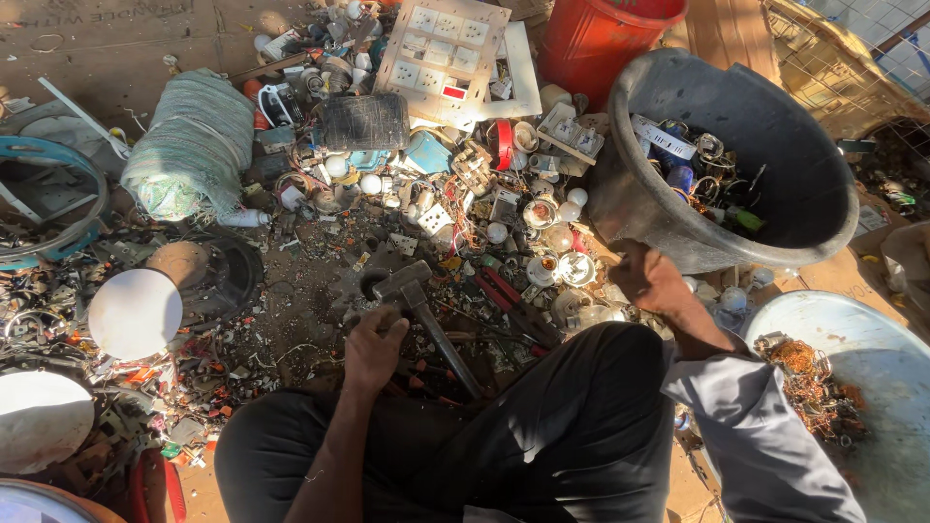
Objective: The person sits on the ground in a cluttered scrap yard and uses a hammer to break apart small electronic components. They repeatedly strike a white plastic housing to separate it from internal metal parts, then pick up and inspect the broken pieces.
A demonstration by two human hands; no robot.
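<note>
Seen from the head camera: bare, dusty concrete ground (107, 48) lying in sun and shade, strewn almost edge to edge with broken electrical scrap. Sitting cross-legged on it in dark trousers, knees filling the lower middle of the view.

Gripping the grey metal handle of a steel-headed hammer (426, 315) with the left hand (373, 349), fingers clenched around the shaft just below the head; hammer head resting on a dark, flat metal block (373, 276) set in the debris just ahead of the knees.

Reaching with the right hand (651, 279), in a grey sleeve, toward the base of a large black plastic tub (775, 208) tipped on its side; fingers curled down among pale round bulb housings (567, 266), though cannot tell whether anything is being held. Showing wires and small parts inside the tub.

Lying beyond the block: a cream panel of white wall switches (441, 48), a black rectangular casing (365, 121), a bundle wrapped in pale green mesh (194, 145), loose white bulbs and red-handled pliers (509, 291).

Standing at the top: a red plastic bucket (601, 39), with a woven basket (833, 68) to its right. Resting at lower right: a light blue metal basin (872, 368) holding tangled copper wire (809, 383). Lying at left: a white domed lamp cover (134, 312) and a blue ring (48, 203).
</note>
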